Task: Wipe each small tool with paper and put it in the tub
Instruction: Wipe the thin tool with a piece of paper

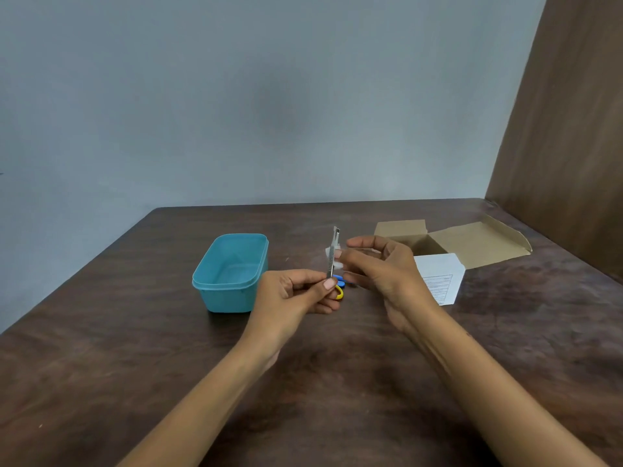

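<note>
Steel tweezers [332, 256] stand pinched upright in my left hand [296, 294]; my right hand [377, 264] pinches white paper [332, 257] around them. Loose grip could drop them beside the teal plastic tub [232, 291].

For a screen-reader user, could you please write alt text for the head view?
A person's left hand holds a thin metal tool upright while the right hand pinches white paper against it. An open teal tub stands to the left on a dark wooden table, with an open cardboard box to the right.
</note>
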